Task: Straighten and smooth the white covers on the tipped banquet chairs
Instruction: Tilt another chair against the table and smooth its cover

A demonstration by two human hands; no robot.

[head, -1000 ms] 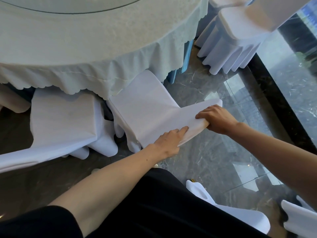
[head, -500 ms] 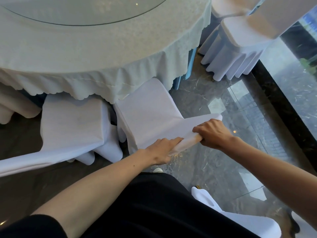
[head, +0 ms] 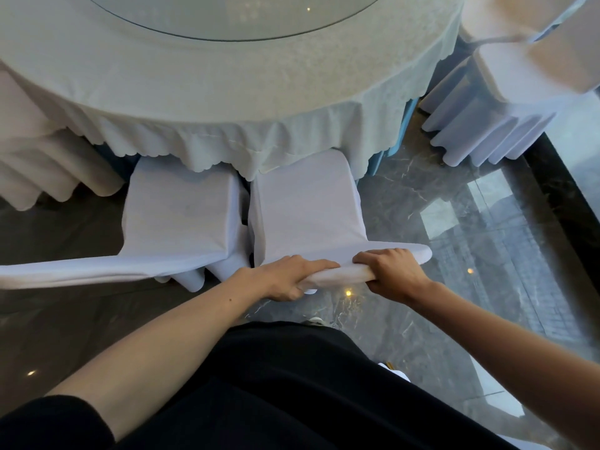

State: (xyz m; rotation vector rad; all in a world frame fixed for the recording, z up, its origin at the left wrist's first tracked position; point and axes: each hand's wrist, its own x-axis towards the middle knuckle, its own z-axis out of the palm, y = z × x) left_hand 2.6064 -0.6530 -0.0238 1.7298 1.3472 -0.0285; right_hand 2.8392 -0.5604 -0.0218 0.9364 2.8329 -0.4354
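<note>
**Round table, glass top, marble underfoot**

Straight ahead, a big round table [head: 227, 102] under a pale tablecloth [head: 211, 144], its scalloped hem hanging in soft folds. On top sits a round glass turntable [head: 227, 17], catching a small glint of light. A blue underskirt [head: 378, 164] peeks out below the hem on the right. The floor [head: 406, 196] is dark veined marble, glossy, throwing back ceiling lights and bright window shapes. Along the right edge runs a dark band [head: 561, 196], maybe a window frame; it's hard to tell from here.
</note>
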